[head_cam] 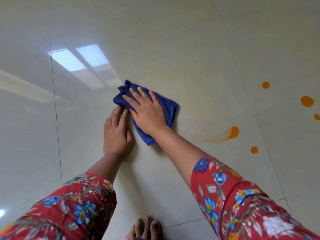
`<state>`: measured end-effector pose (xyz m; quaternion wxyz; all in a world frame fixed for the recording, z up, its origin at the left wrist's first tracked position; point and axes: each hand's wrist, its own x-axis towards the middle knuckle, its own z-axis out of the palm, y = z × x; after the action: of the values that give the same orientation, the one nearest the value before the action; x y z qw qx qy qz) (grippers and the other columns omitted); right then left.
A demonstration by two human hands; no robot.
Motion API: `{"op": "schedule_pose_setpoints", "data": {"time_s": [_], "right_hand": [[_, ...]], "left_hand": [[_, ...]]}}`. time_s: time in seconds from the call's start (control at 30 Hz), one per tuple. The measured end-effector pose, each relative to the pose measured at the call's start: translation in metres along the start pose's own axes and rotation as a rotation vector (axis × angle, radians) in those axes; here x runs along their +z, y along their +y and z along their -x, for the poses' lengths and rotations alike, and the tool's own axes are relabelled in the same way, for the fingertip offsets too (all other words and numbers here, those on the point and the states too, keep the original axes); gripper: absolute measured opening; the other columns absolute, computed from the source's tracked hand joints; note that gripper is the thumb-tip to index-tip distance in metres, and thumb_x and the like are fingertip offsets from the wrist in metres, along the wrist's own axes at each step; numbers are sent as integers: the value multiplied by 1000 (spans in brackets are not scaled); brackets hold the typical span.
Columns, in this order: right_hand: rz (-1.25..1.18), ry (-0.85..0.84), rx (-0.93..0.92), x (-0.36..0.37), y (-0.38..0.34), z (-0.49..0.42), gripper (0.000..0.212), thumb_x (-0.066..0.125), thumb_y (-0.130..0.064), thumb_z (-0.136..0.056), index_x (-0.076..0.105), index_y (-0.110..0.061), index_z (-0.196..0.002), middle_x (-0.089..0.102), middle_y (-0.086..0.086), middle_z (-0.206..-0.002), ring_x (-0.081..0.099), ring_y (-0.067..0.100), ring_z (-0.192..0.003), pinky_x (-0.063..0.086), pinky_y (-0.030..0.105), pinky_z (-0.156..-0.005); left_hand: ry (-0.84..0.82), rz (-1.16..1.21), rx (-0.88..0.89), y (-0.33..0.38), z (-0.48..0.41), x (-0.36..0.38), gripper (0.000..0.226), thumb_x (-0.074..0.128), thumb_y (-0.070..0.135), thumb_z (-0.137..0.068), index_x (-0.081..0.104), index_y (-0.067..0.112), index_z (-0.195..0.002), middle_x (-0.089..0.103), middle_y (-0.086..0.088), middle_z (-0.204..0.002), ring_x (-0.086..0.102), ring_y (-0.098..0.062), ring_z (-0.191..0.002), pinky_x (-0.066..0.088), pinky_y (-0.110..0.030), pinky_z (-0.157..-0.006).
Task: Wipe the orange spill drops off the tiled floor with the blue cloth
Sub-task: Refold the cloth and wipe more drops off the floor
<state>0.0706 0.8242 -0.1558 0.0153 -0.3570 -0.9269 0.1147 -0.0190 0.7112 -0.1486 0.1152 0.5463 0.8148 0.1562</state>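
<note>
I can read nothing here — no lettering, label, brand, number or sign on any surface in my view.

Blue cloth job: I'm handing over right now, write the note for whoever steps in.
Right hand: flat, palm down on the cloth, pressing it to the floor.
Left hand: flat on the floor beside the cloth, fingertips at its left edge, holding nothing.
Cloth: folded, left of the spill.
Done: one drop is part wiped, with a smear trailing toward the cloth.
Left: that drop and smear, plus four untouched drops to the right: top, large, edge, low.
</note>
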Motion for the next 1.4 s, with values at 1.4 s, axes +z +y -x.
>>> {"op": "schedule_pose_setpoints", "data": {"time_s": [1.4], "right_hand": [[-168,413,841,-18,140,177,48,46,-16,-89,53,-7,-135,49,18,-143,45,35,-133,37,49,-109]], "left_hand": [[-114,48,271,114,-32,50,59,37,16,-93,30,30,-150,21,10,-160,10,-11,-149,5,-34,-121]]}}
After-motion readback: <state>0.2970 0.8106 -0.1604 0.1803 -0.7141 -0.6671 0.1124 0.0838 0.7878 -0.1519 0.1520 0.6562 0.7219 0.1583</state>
